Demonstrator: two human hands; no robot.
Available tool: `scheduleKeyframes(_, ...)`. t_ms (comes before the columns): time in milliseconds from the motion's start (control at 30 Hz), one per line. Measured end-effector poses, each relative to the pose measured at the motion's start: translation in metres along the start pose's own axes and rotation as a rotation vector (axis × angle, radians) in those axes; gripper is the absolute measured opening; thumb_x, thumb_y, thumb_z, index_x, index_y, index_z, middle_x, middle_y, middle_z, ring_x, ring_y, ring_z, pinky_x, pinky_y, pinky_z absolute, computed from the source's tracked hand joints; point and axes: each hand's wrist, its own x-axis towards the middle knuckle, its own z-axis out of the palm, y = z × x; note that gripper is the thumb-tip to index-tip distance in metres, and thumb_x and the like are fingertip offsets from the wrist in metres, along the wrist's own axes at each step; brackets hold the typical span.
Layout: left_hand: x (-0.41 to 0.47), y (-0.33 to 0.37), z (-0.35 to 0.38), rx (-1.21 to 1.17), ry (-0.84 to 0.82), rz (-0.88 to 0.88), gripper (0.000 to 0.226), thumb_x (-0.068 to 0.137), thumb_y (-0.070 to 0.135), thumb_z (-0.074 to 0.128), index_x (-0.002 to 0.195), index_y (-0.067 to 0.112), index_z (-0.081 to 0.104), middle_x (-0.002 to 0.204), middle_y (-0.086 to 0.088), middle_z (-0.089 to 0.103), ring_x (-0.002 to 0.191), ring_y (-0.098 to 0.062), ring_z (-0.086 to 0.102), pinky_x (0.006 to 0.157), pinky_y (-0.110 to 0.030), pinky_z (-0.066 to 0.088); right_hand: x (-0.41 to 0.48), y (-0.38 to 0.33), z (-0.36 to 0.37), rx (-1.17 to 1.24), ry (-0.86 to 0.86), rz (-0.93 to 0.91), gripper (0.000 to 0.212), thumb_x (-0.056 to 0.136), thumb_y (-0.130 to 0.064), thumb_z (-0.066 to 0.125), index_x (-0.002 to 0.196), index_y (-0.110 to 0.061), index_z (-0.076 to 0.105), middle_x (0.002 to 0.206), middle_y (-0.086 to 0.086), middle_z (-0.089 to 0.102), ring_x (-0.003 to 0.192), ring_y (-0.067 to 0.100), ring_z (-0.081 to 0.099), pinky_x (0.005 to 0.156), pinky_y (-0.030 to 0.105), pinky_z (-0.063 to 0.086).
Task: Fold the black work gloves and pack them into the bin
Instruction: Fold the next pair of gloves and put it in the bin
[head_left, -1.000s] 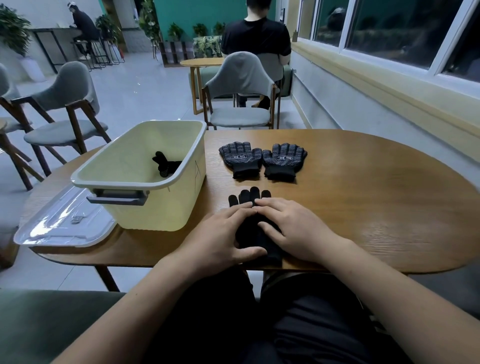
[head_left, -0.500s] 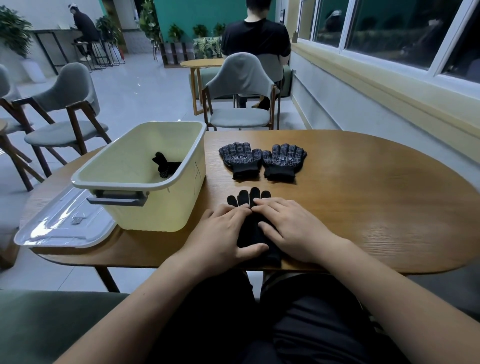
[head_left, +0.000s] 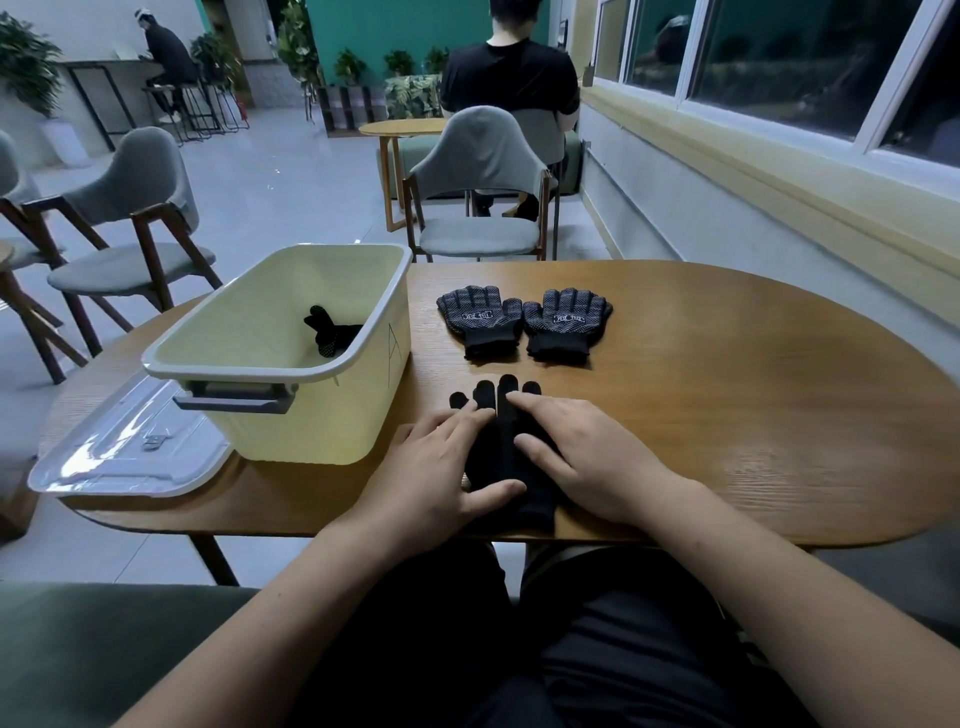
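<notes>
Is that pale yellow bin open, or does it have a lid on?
Open. Nothing covers the pale yellow plastic bin; a clear plastic lid lies flat beside it.

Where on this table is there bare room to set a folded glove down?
Widest bare wood lies right of the dotted gloves and the right hand, out to the table edge. Left is crowded: bin, lid.

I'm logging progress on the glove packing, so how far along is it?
Done: one glove bundle lies in the cream bin. In hand: left hand and right hand press on a flat black glove, perhaps a stacked pair, unfolded at the table's near edge. Left: fold and bin it, then the dotted pair farther back.
</notes>
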Motion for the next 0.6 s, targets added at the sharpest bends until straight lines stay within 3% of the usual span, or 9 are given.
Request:
scheduleKeyframes(67,-0.001,-0.002,-0.001,-0.051,0.011,0.003,0.093,0.083,0.091,0.038,0.160,0.038,0.031,0.172,0.014,0.029,0.157,-0.007,0.021,0.123,-0.042,0.030,-0.002,0.000,-0.001,0.034,0.063,-0.018,0.056,0.108,-0.043,0.043,0.159,-0.020,0.042,0.155,0.000,0.056,0.145,0.016,0.044,0.122,0.030,0.029)
scheduleKeyframes(167,-0.006,-0.006,-0.004,-0.138,0.097,0.022,0.077,0.092,0.081,0.042,0.155,0.036,0.043,0.164,0.018,0.040,0.152,-0.006,0.029,0.123,-0.040,0.034,-0.005,-0.001,-0.005,0.121,0.181,0.000,0.049,0.107,-0.035,0.047,0.154,-0.021,0.050,0.146,-0.001,0.062,0.137,0.018,0.051,0.117,0.030,0.036)
scheduleKeyframes(367,-0.023,-0.005,-0.012,-0.204,0.279,0.221,0.036,0.097,0.055,0.068,0.122,0.030,0.073,0.129,0.019,0.065,0.125,-0.007,0.057,0.098,-0.041,0.051,-0.025,-0.011,-0.007,0.225,0.374,-0.107,0.024,0.101,-0.015,0.063,0.123,-0.014,0.072,0.119,-0.004,0.071,0.118,0.017,0.066,0.099,0.041,0.053)
scheduleKeyframes(467,-0.033,0.001,-0.014,-0.177,0.244,0.375,0.032,0.092,0.052,0.080,0.116,0.032,0.076,0.122,0.020,0.066,0.114,-0.009,0.060,0.090,-0.035,0.048,-0.039,-0.021,-0.008,0.262,0.365,-0.155,0.017,0.097,-0.015,0.070,0.113,-0.013,0.076,0.108,-0.006,0.069,0.106,0.020,0.067,0.091,0.041,0.054)
scheduleKeyframes(600,-0.040,0.003,-0.010,-0.179,0.145,0.426,0.033,0.089,0.053,0.082,0.115,0.034,0.075,0.119,0.020,0.065,0.111,-0.007,0.060,0.090,-0.022,0.035,-0.054,-0.031,-0.007,0.313,0.248,-0.210,0.014,0.098,-0.023,0.074,0.111,-0.018,0.077,0.105,-0.010,0.066,0.099,0.015,0.065,0.085,0.039,0.053)
